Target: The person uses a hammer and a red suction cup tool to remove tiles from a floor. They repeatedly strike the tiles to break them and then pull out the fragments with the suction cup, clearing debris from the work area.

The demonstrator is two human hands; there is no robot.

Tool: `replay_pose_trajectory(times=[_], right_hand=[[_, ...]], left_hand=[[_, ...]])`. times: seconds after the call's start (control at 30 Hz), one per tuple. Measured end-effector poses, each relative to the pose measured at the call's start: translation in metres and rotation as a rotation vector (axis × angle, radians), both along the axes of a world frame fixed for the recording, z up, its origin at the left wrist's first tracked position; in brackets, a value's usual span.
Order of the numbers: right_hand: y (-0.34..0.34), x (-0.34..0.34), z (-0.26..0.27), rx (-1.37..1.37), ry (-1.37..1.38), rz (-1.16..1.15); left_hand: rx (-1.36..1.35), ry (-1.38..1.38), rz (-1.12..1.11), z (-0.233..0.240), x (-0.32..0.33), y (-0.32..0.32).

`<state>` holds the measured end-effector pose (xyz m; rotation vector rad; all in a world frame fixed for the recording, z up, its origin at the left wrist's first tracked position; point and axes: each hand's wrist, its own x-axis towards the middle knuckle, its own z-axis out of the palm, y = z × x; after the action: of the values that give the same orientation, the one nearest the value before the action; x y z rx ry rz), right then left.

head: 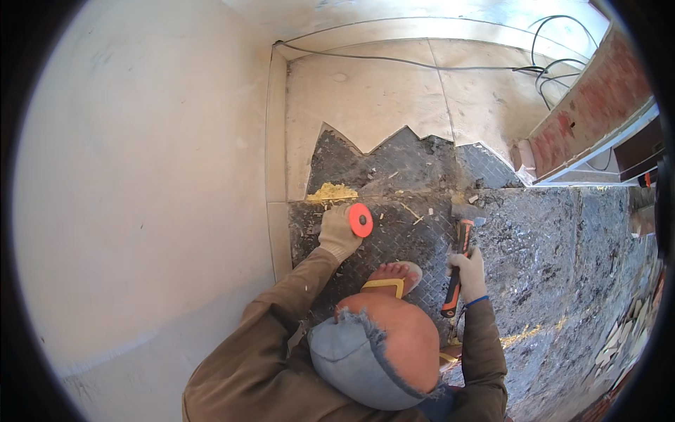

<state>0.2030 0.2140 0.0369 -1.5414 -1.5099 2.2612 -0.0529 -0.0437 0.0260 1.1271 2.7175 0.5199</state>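
Note:
My left hand, in a pale knit glove, grips a tool with a round orange-red hand guard; its shaft and tip are hidden beneath the guard. My gloved right hand is closed around the black and orange handle of a hammer, whose head lies toward the top of the view over the dark floor. Between and beyond the hands is dark, grooved exposed subfloor with small chips. Past it, beige floor tiles end in a jagged broken edge. Yellow crumbly material lies just beyond my left hand.
A plastered wall rises at the left, with baseboard tiles along it. Black cable crosses the far tiles to loose coils. A red-stained panel stands at the right. Broken tile pieces are piled at the lower right.

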Motion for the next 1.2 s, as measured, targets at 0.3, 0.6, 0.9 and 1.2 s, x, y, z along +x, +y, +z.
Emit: replay_pose_trajectory(times=[0.3,0.6,0.9,1.2], right_hand=[[0.013,-0.032,0.018,-0.384,0.176,-0.318],[-0.027,-0.052,0.024,-0.315,0.186,-0.565],[-0.057,-0.068,0.037,0.163,0.289,-1.004],[-0.066,-0.138,0.031,-0.113,0.34,-0.688]], left_hand=[[0.079,0.007,-0.598,0.037,-0.021,0.132],[-0.043,0.022,-0.679,-0.003,-0.053,0.206],[-0.21,0.016,-0.702,-0.001,-0.058,0.218],[-0.184,0.069,-0.709,-0.02,-0.06,0.22]])
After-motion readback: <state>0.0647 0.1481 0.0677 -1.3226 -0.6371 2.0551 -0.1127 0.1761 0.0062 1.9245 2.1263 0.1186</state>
